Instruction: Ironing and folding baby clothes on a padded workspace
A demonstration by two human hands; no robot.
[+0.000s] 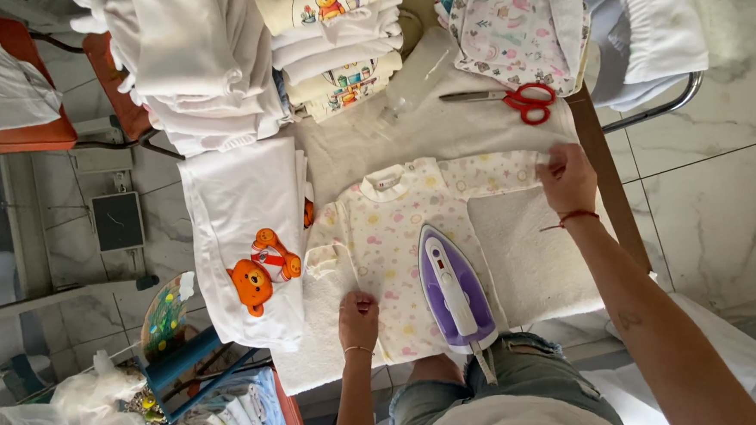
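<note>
1. A small long-sleeved baby shirt [388, 238], cream with a pastel print, is shown spread flat on a white towel [527, 256] that covers the desk [605, 183], near the front edge closest to the person.
2. The left hand [359, 319] is pressed on the lower hem of the shirt, with the fingers curled close together and pinning the cloth; whether the hem is pinched between them cannot be told.
3. The right hand [567, 179] is placed at the end of the outstretched sleeve, whose cuff is pinched between narrowly set fingers. A red string is worn at that wrist.
4. A purple and white iron [454, 290] is seen resting on the body of the shirt between the two hands, touched by neither.
5. A folded white garment with an orange bear print [250, 245] is laid just beside the shirt, on the left.
6. Stacks of folded white clothes [206, 66] and a folded patterned pile [515, 28] are set along the far edge.
7. Red-handled scissors [510, 99] are laid on the towel beyond the sleeve, just below the patterned pile.
</note>
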